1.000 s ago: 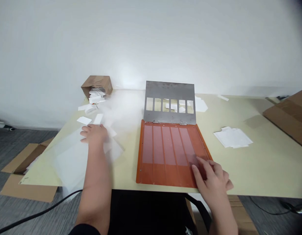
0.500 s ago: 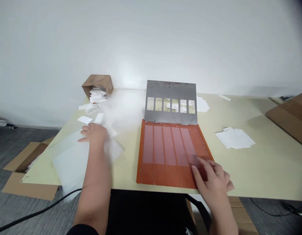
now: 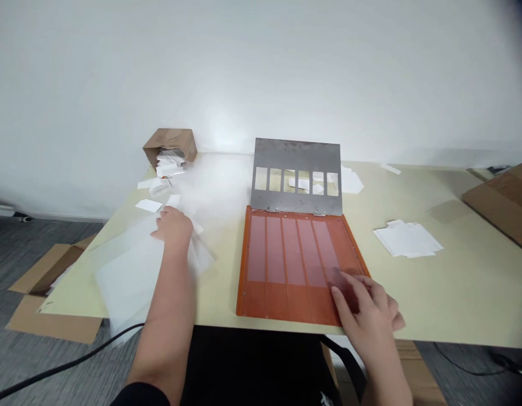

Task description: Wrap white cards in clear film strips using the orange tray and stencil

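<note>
At left, the left hand [image 3: 173, 226] lies on translucent film sheets [image 3: 129, 282], fingers together; any grip cannot be told. At centre, an orange hinged tray [image 3: 261, 301], its long axis pointing away from the person, meets a slotted steel plate [image 3: 297, 160]. The right hand [image 3: 366, 316] rests on the tray's lower right, fingers apart. No writing is legible.

- Table: pale cream tabletop [image 3: 464, 293], centre of frame.
- Centre: orange-red rectangular board with pink strips [image 3: 295, 301], joined by hinges to a grey steel plate with six rectangular windows [image 3: 297, 155].
- Upper left: brown cardboard box [image 3: 170, 141] lying on its side, with white paper pieces [image 3: 168, 167] at its mouth.
- Left: translucent white film sheets [image 3: 129, 282], overhanging the table edge.
- Right of centre: stack of white paper [image 3: 407, 238].
- Far right: brown cardboard sheet [image 3: 500, 203], cut off by the frame edge.
- Floor, lower left: grey carpet [image 3: 45, 237] bearing an opened cardboard box [image 3: 45, 299].
</note>
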The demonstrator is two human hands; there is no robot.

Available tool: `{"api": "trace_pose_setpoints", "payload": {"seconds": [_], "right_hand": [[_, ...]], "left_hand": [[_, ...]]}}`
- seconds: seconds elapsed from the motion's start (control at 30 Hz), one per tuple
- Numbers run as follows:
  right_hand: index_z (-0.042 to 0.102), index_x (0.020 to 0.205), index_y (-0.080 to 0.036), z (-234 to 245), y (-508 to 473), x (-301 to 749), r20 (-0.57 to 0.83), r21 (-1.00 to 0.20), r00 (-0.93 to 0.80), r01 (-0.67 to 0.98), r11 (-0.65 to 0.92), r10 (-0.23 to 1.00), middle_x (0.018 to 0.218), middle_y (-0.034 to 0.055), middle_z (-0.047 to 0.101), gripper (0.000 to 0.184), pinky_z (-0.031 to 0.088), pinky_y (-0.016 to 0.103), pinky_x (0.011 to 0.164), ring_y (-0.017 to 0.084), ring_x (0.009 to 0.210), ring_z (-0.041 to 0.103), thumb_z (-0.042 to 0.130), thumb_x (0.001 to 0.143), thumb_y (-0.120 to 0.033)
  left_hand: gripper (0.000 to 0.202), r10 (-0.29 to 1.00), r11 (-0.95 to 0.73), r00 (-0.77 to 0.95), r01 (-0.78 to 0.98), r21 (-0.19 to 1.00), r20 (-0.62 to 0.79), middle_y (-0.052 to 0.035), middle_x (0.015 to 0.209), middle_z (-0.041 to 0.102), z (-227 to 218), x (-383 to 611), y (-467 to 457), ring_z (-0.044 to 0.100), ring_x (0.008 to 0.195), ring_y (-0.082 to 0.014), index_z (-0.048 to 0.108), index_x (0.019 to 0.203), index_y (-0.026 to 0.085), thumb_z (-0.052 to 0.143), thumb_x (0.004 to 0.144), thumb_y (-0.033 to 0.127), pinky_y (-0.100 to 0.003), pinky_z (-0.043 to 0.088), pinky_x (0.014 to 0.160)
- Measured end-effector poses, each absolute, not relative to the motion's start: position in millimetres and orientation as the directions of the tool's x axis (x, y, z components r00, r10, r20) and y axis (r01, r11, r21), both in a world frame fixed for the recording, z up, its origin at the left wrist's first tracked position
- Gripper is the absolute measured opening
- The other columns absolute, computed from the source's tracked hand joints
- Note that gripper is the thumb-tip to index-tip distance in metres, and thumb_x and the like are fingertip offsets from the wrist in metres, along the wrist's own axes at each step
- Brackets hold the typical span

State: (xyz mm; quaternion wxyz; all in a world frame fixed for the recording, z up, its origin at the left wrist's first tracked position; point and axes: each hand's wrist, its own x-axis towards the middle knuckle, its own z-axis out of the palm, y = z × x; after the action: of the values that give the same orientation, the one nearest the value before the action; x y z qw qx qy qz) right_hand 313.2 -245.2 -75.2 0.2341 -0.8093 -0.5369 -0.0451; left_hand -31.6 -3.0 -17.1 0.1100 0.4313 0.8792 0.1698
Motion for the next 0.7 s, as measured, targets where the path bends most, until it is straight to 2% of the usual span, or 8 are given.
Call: {"api": "trace_pose_setpoints", "payload": {"seconds": [0.07,0.2,0.3,0.37,0.43,0.53,0.6,0.7], "right_hand": [[0.065,0.120,-0.026,-74.2,-245.2,313.5,0.331,-0.343,0.421,0.887,-0.308,0.844,0.124,0.0120,0.057,0.049,0.035,0.052,0.091,0.034,0.105,0.049,0.041,0.091,-0.058],[0.065,0.120,-0.027,-73.7,-245.7,315.2,0.338,-0.355,0.422,0.885,-0.301,0.841,0.124,0.0119,0.057,0.047,0.035,0.053,0.091,0.033,0.105,0.050,0.043,0.091,-0.056],[0.065,0.119,-0.027,-72.5,-246.3,315.2,0.340,-0.359,0.421,0.884,-0.298,0.841,0.125,0.0121,0.057,0.045,0.035,0.053,0.091,0.034,0.107,0.050,0.044,0.091,-0.055],[0.065,0.118,-0.027,-70.6,-246.4,313.9,0.347,-0.353,0.418,0.888,-0.296,0.840,0.126,0.0122,0.057,0.044,0.034,0.053,0.091,0.035,0.109,0.049,0.044,0.091,-0.054],[0.065,0.119,-0.027,-68.1,-246.1,311.8,0.348,-0.347,0.406,0.893,-0.286,0.845,0.128,0.0121,0.057,0.043,0.034,0.051,0.091,0.035,0.111,0.048,0.045,0.091,-0.054],[0.064,0.121,-0.027,-63.8,-245.2,307.2,0.342,-0.364,0.377,0.898,-0.249,0.861,0.130,0.0110,0.058,0.042,0.033,0.049,0.091,0.034,0.112,0.049,0.046,0.092,-0.052],[0.063,0.121,-0.027,-61.2,-244.5,303.7,0.339,-0.388,0.356,0.896,-0.215,0.871,0.130,0.0101,0.059,0.041,0.033,0.049,0.093,0.033,0.115,0.050,0.046,0.093,-0.052],[0.062,0.120,-0.028,-58.3,-242.9,297.9,0.338,-0.421,0.334,0.890,-0.176,0.880,0.129,0.0089,0.062,0.039,0.031,0.050,0.096,0.032,0.118,0.053,0.046,0.093,-0.051]], "left_hand": [[0.052,0.785,0.571,-0.620,0.709,0.413,-0.021,-0.0262,0.137,0.055,-12.3,-32.2,-6.6,0.053,0.128,-0.0402,0.042,0.141,0.008,0.041,0.090,0.020,-0.063,0.041,0.102],[0.051,0.736,0.548,-0.666,0.694,0.466,0.126,-0.0258,0.143,0.048,0.3,-33.8,-16.5,0.051,0.129,-0.0423,0.034,0.144,0.006,0.035,0.096,0.024,-0.062,0.044,0.099],[0.056,0.727,0.446,-0.628,0.739,0.505,0.277,-0.0248,0.146,0.046,6.6,-30.4,-20.0,0.050,0.130,-0.0420,0.029,0.148,0.007,0.034,0.096,0.026,-0.062,0.045,0.100],[0.059,0.774,0.346,-0.545,0.791,0.505,0.323,-0.0236,0.148,0.045,7.5,-25.2,-18.9,0.049,0.132,-0.0391,0.029,0.150,0.006,0.035,0.095,0.027,-0.057,0.045,0.105],[0.060,0.845,0.176,-0.391,0.848,0.499,0.366,-0.0219,0.151,0.042,5.7,-17.4,-16.6,0.044,0.138,-0.0349,0.029,0.150,0.004,0.036,0.096,0.029,-0.049,0.040,0.113],[0.059,0.909,-0.170,-0.047,0.865,0.471,0.413,-0.0185,0.154,0.040,0.9,1.1,-17.5,0.037,0.145,-0.0281,0.032,0.149,0.005,0.034,0.098,0.034,-0.042,0.030,0.120],[0.058,0.892,-0.378,0.196,0.817,0.436,0.407,-0.0157,0.155,0.041,-2.0,18.6,-24.1,0.038,0.144,-0.0261,0.032,0.149,0.009,0.033,0.098,0.037,-0.042,0.029,0.120],[0.057,0.791,-0.606,0.493,0.708,0.362,0.362,-0.0171,0.154,0.042,-6.5,49.0,-41.4,0.041,0.142,-0.0261,0.029,0.151,0.010,0.031,0.099,0.034,-0.043,0.034,0.117]]}}
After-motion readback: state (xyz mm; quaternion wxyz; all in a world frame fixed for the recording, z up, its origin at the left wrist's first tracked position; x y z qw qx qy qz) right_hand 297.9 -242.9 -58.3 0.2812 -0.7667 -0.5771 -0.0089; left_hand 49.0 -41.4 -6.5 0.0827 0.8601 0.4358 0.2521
